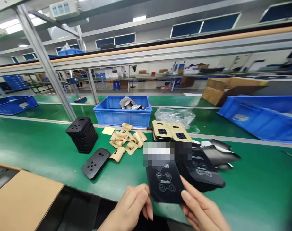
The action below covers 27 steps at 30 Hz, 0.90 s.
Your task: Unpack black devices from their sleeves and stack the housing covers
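A flat black pouch with a white printed symbol is held between both my hands near the bottom middle. My left hand pinches its lower left edge, fingers curled. My right hand grips its lower right edge with the thumb on top. Just behind it lies a loose pile of similar black pouches on the green bench. Behind that pile sit black parts covered with tan backing paper.
A stack of black plates and one single black plate lie to the left, with peeled tan paper strips beside them. Blue bins stand behind. A clear plastic bag and cardboard are nearby.
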Each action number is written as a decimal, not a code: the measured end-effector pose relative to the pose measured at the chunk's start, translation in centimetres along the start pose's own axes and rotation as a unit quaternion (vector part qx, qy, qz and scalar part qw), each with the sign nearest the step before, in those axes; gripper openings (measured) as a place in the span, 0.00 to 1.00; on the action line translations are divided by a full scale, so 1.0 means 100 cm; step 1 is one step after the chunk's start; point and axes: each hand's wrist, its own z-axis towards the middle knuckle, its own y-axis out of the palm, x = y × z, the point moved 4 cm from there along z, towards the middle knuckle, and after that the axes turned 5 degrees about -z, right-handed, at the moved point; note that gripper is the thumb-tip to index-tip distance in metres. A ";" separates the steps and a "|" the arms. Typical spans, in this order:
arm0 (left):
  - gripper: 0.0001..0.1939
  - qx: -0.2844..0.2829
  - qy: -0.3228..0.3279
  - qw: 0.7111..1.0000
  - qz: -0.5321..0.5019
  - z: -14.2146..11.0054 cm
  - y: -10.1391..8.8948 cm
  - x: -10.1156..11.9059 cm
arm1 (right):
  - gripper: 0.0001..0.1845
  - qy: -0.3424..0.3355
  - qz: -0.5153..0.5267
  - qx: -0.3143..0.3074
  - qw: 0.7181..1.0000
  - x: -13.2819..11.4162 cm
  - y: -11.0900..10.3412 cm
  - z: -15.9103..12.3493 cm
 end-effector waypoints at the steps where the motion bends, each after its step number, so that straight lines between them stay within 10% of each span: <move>1: 0.27 -0.016 0.000 1.000 -0.015 0.008 0.004 0.001 | 0.46 -0.021 -0.008 0.025 0.999 -0.008 -0.017 0.005; 6: 0.29 -0.059 -0.026 0.990 -0.125 0.054 0.029 -0.004 | 0.52 -0.094 -0.114 0.062 0.987 -0.038 -0.089 0.037; 14: 0.49 -0.020 -0.155 0.944 -0.291 0.114 0.069 -0.010 | 0.44 -0.147 -0.184 0.061 0.970 -0.040 -0.127 0.068; 27: 0.37 -0.006 -0.123 0.948 -0.294 0.138 0.103 0.020 | 0.42 -0.140 -0.080 -0.073 0.984 -0.026 -0.100 0.076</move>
